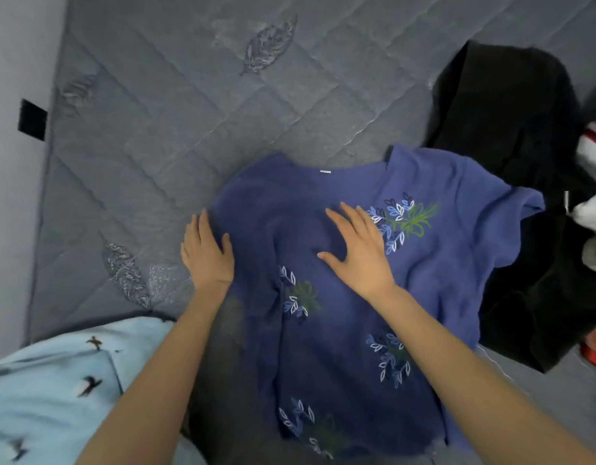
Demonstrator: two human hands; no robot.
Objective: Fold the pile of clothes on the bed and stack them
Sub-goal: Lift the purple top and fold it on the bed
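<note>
Both hands lie flat and open, holding nothing. The left hand [207,255] presses with straight fingers on the left edge of the blue leaf-print top [326,350]. The right hand [355,250] rests on the top's chest with its fingers spread wide.

The top lies front up on the bed [175,112], its neckline pointing away from the person. Its left side ends in a straight edge under the left hand, which suggests that side is already turned in. The right sleeve is spread out flat and unfolded. I judge this garment is in mid-fold, being smoothed, with the right side and the lengthwise fold left to do.

Right of the top, and partly under its sleeve, a black garment [511,122] lies loose. Beyond it are a white striped piece [592,209] and something red [593,352]; all three look unfolded. To the lower left of the top lies a pale blue cloth with a bird print [48,397]; I cannot tell whether it is a finished fold. No clear stack shows, so most of the task seems to remain.

The bed is a bare grey quilted mattress stitched with leaf motifs. Left of the top, past the mattress edge, stands a pale wall [11,62], with a small black tag [32,119] beside it.
</note>
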